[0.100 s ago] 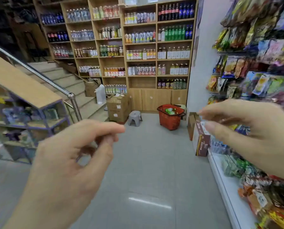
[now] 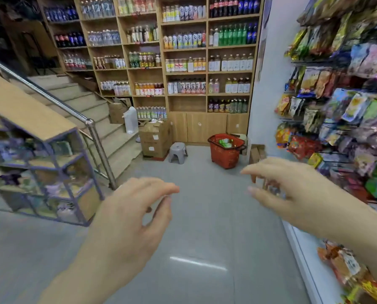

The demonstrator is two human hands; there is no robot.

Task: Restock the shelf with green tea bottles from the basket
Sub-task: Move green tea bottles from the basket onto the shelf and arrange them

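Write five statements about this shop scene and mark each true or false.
1. The red basket stands on the floor before the cabinet doors of the wooden shelf. True.
2. The left hand grips a bottle. False: it holds nothing, its fingers loosely curled.
3. A grey stool stands between the cardboard box and the basket. True.
4. The right hand reaches into the basket. False: it hovers in the air, well short of it, holding nothing.
5. The basket is empty. False: green-labelled goods lie in it.
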